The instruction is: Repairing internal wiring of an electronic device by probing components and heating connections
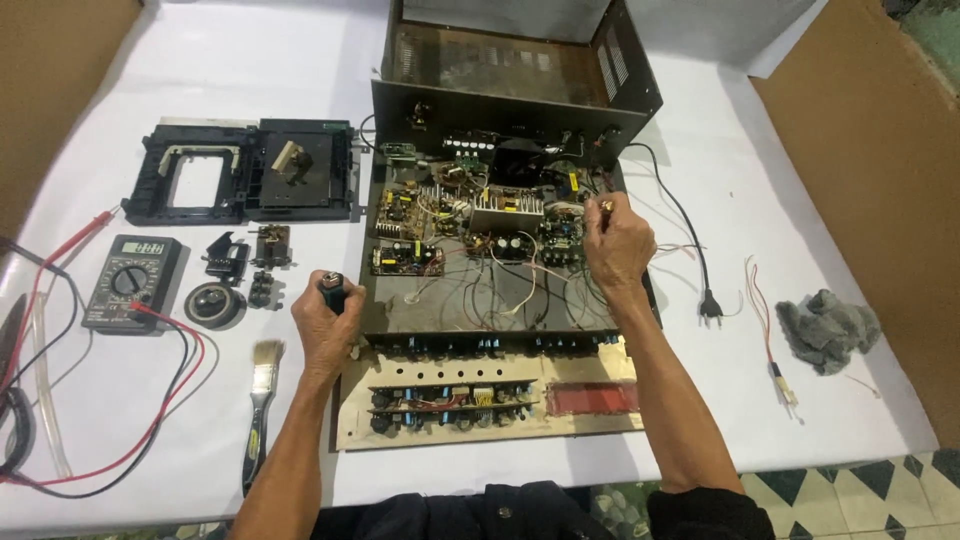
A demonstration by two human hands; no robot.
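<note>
An opened black electronics chassis [400,315] full of circuit boards and loose wires lies on a white-covered table. My left hand [325,335] is at the chassis's front left corner, closed around a small dark lighter-like object [333,291] with a red top. My right hand [617,243] is over the right side of the boards, pinching a thin metal-tipped tool [606,206] between its fingers. The detached front panel [490,402] with its narrow boards and knobs lies flat in front of the chassis, between my forearms.
A digital multimeter [131,283] with red and black leads lies at left, a paintbrush [262,390] beside it. A black plastic tray mechanism [240,170] and small parts sit behind. A mains plug [710,305], thin wires [770,340] and a grey rag [828,328] lie at right. Cardboard sheets flank the table.
</note>
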